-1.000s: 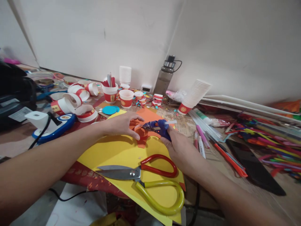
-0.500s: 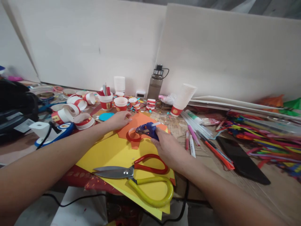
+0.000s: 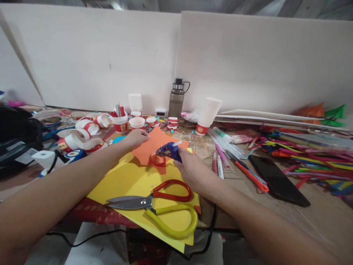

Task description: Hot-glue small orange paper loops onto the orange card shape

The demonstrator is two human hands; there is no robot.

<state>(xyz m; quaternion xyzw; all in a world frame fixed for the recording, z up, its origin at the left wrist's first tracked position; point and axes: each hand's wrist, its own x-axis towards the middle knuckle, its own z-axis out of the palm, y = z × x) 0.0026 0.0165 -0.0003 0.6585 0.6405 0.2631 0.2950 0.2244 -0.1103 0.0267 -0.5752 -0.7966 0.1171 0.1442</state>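
My right hand [image 3: 190, 165] is wrapped round a blue glue gun [image 3: 171, 151], its nozzle pointing left over a red ring [image 3: 157, 160]. The ring rests on an orange paper shape [image 3: 147, 147] with pointed edges. At the upper left edge of that shape is my left hand [image 3: 137, 138], its fingers bent together; whether they pinch the paper is too small to tell. Yellow sheets [image 3: 121, 180] lie underneath. Large scissors [image 3: 150, 201] with one red and one yellow handle lie on them, nearer me.
Behind stand paper cups [image 3: 136, 122], a cup of pens [image 3: 120, 123], a bottle [image 3: 175, 103] and a cup stack [image 3: 209, 116]. Cut cup rings [image 3: 86, 129] lie left. Markers [image 3: 220, 166], a cutter [image 3: 252, 176], a black phone [image 3: 278, 180] and pipe cleaners [image 3: 317, 158] lie right.
The view has shifted slightly, so most things sit further left. The orange shape now appears turned a little beneath the ring. My right hand still holds the glue gun.
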